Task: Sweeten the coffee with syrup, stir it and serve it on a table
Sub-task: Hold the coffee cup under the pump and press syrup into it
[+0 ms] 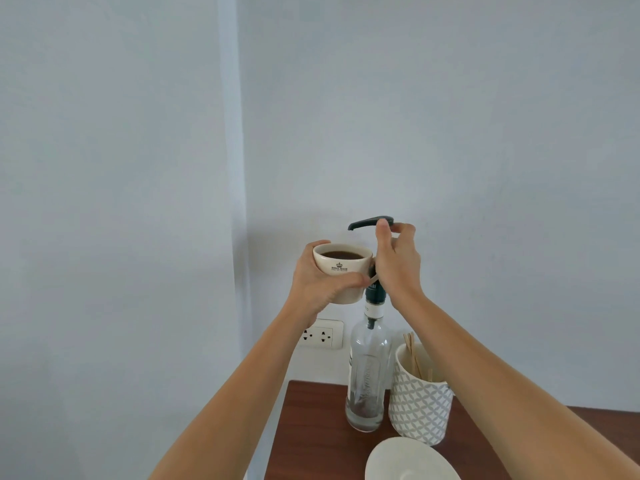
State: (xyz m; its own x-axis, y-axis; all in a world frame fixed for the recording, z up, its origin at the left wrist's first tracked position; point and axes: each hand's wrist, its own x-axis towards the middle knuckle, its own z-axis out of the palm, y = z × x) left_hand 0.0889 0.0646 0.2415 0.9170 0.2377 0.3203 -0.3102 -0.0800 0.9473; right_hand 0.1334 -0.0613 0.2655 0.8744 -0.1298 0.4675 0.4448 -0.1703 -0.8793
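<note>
1. The coffee cup, cream-coloured and filled with dark coffee, was held in the air by the left hand, whose fingers were wrapped round its side and base.
2. The cup was positioned just below the spout of the dark pump head of the syrup bottle.
3. The pump head was touched from above by the fingertips of the right hand, whose fingers were curled loosely over it.
4. The clear glass bottle was stood upright on the brown worktop, just beside a patterned holder containing wooden stirrers.
5. A white saucer was seen at the near edge, and a wall socket behind the bottle.
</note>
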